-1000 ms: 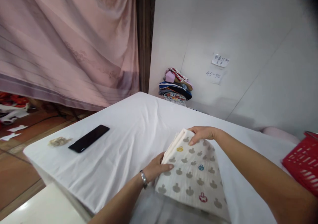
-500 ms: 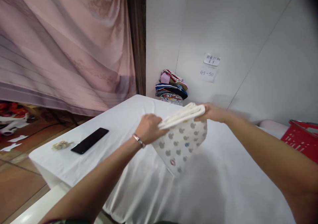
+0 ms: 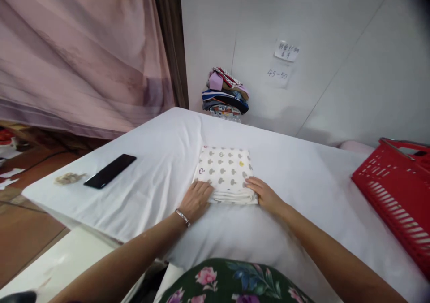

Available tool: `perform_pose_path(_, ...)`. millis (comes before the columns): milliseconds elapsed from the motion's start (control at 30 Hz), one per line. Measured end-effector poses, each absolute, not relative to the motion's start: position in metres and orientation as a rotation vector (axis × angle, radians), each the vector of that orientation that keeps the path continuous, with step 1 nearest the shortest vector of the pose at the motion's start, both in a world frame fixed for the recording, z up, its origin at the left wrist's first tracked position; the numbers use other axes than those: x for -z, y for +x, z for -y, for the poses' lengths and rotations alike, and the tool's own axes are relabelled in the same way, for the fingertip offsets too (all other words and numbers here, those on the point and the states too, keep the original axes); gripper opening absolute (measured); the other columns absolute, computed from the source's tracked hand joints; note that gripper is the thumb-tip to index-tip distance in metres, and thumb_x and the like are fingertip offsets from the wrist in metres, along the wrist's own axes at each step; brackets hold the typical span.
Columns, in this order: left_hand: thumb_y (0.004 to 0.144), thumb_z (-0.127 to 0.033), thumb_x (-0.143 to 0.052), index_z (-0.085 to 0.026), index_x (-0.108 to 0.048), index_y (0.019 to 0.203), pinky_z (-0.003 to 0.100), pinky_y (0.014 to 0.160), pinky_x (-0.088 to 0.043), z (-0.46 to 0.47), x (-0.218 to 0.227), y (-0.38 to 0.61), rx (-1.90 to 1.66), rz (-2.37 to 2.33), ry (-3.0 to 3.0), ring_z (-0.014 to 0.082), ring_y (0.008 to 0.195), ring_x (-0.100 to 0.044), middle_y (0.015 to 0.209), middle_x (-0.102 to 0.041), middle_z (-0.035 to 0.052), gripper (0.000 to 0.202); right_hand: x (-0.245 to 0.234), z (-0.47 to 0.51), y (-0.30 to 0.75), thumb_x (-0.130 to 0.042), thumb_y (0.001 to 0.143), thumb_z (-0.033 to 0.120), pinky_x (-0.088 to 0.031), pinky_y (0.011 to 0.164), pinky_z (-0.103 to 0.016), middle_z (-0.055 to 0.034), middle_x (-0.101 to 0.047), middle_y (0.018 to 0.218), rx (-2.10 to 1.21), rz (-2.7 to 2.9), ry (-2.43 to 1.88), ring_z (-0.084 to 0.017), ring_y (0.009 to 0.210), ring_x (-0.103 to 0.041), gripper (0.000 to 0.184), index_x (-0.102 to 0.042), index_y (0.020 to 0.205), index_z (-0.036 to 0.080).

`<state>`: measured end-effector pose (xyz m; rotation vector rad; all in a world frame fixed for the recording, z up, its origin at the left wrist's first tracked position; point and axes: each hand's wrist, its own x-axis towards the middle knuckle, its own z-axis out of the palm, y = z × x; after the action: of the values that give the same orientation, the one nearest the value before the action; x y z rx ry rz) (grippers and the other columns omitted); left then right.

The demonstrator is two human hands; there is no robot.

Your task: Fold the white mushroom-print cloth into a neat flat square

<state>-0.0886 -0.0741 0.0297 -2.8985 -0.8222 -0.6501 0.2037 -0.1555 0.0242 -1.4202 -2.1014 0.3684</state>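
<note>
A folded white cloth with small grey mushroom prints lies flat in the middle of the white-covered table. My left hand, a bracelet on its wrist, rests at the cloth's near left corner with fingers stretched flat. At the near right corner my right hand lies the same way, fingers flat against the folded edge. Neither hand grips the cloth.
A black phone and a small crumpled scrap lie at the table's left end. A red plastic basket stands at the right. A stack of folded clothes sits by the wall, under paper notes. Pink curtain at left.
The folded cloth, lifted between both hands half a second ago, now lies flat farther out on the table. Both hands have let go and rest at its near corners.
</note>
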Motion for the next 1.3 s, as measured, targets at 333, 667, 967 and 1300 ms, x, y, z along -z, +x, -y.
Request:
perform_pose_path(333, 0.081, -0.036, -0.057, -0.019, -0.057, 0.105, 0.037, 0.079, -0.044, 0.068, -0.036, -0.096, 0.722, 0.785, -3.091, 0.0211, 0.092, -0.053, 0.1, -0.059, 0.0078, 0.029, -0.028, 0.183, 0.203, -0.051, 0.076, 0.032, -0.047, 0.065, -0.029, -0.0024, -0.065, 0.082, -0.722, 1.259, -1.739, -0.016, 0.072, -0.059, 0.021, -0.063, 0.089, 0.02)
perform_pose_path(667, 0.084, -0.031, -0.054, -0.018, -0.06, 0.103, 0.037, 0.079, -0.044, 0.07, -0.033, -0.08, 0.789, 0.796, -3.139, 0.0202, 0.091, -0.055, 0.099, -0.061, 0.0082, 0.024, -0.039, 0.19, 0.167, -0.055, 0.078, 0.043, -0.042, 0.064, -0.028, 0.0004, -0.056, 0.085, -0.391, 1.759, -1.916, -0.014, 0.07, -0.053, 0.035, -0.055, 0.109, 0.027)
perform_pose_path(967, 0.089, -0.024, -0.043, -0.02, -0.063, 0.098, 0.032, 0.074, -0.043, 0.063, -0.037, -0.079, 0.653, 0.801, -3.193, 0.0174, 0.086, -0.055, 0.094, -0.062, 0.006, 0.023, -0.037, 0.19, 0.163, -0.049, 0.084, 0.034, -0.046, 0.065, -0.027, -0.0029, -0.053, 0.1, -0.252, 1.756, -1.885, -0.016, 0.087, -0.053, 0.021, -0.064, 0.096, 0.027)
perform_pose_path(1300, 0.092, -0.022, -0.035, -0.016, -0.06, 0.081, 0.028, 0.062, -0.038, 0.065, -0.045, -0.07, 0.459, 0.748, -3.032, 0.0158, 0.073, -0.051, 0.08, -0.057, 0.0047, 0.028, -0.034, 0.184, 0.158, -0.045, 0.086, 0.023, -0.044, 0.071, -0.028, -0.0021, -0.057, 0.09, -0.177, 1.823, -1.815, -0.017, 0.087, -0.052, 0.019, -0.062, 0.079, 0.024)
